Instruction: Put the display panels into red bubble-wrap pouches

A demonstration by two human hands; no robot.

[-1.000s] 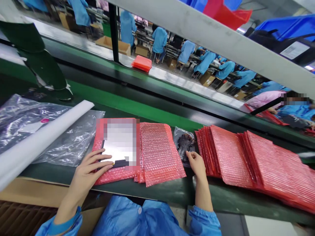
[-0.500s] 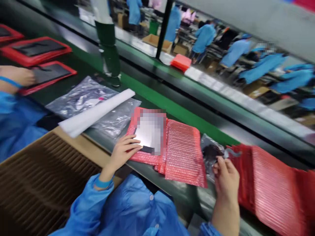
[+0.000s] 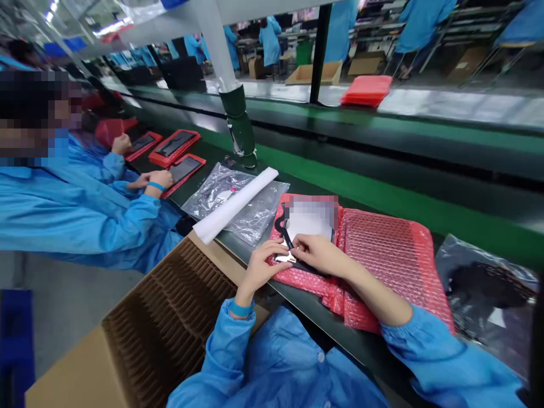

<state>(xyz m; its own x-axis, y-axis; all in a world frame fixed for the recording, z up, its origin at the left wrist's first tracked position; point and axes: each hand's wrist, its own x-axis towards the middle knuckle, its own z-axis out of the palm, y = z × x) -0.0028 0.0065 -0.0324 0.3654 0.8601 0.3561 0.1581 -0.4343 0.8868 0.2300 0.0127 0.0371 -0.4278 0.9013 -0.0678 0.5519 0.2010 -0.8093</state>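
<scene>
Your two hands meet at the near left corner of the flat panel (image 3: pixel 312 224), which lies on a red bubble bag (image 3: pixel 297 279) at the desk (image 3: pixel 204 156) edge, right in front of you. Your left hand (image 3: pixel 262 266) pinches that corner between thumb and forefinger; your right hand (image 3: pixel 318 255) has its grip closed on the near end of a black strip (image 3: pixel 280 226). The strip curls away from your fingertips along the panel's left side, its long axis running from you toward the belt. Both hands are touching the work, with the right reaching across from the far side.

Counted:
- One panel and one strip.
- Two red bubble bags, the second one (image 3: pixel 391 255) just to the right.
- Two clear bags (image 3: pixel 212 190) to the left under one white foam roll (image 3: pixel 236 204).
- One more clear pouch (image 3: pixel 484 283) at far right.
- One divided cardboard box (image 3: pixel 170 317) below the edge.
- Three red-framed trays (image 3: pixel 174 144) by a co-worker's hand (image 3: pixel 160 178).
</scene>
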